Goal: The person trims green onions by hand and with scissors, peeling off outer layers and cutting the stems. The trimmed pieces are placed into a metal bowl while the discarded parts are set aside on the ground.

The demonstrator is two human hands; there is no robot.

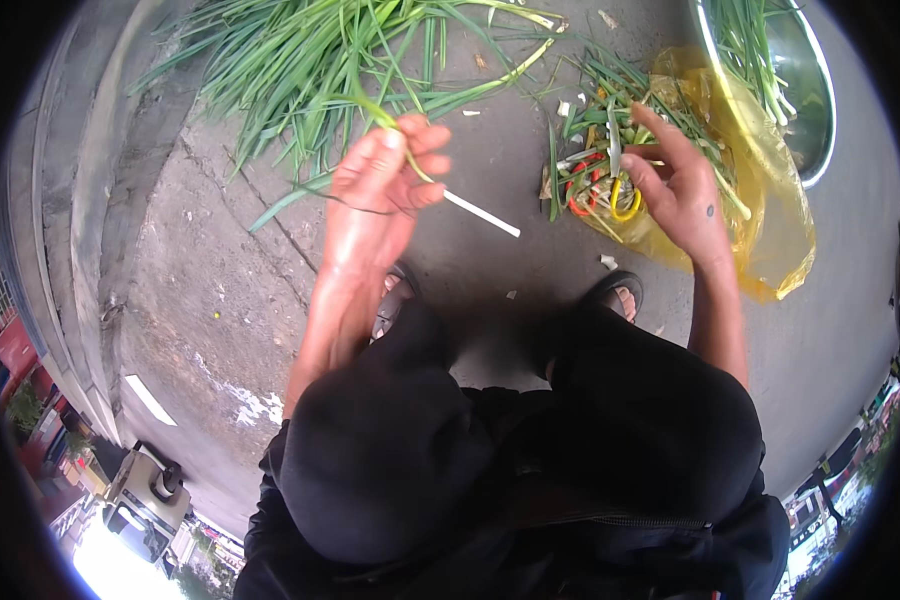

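My left hand (390, 169) holds a single green onion (481, 214); its white end points down to the right and its green part sticks out above the thumb. My right hand (671, 180) has its fingers apart over a heap of onion trimmings (637, 131), with nothing plainly held. Beside its fingertips lie scissors (626, 199) with a yellow handle loop, and a red loop shows next to it; a short blade stands out above. Under the trimmings spreads a yellow plastic bag (776, 232). A large pile of green onions (292, 82) lies at the upper left.
At the upper right, a metal basin (821, 127) holds more green onions (754, 52). Small white scraps lie on the concrete ground (510, 262). My sandalled feet are below the hands. A curb (94, 187) runs along the left, and a vehicle (139, 502) stands at the lower left.
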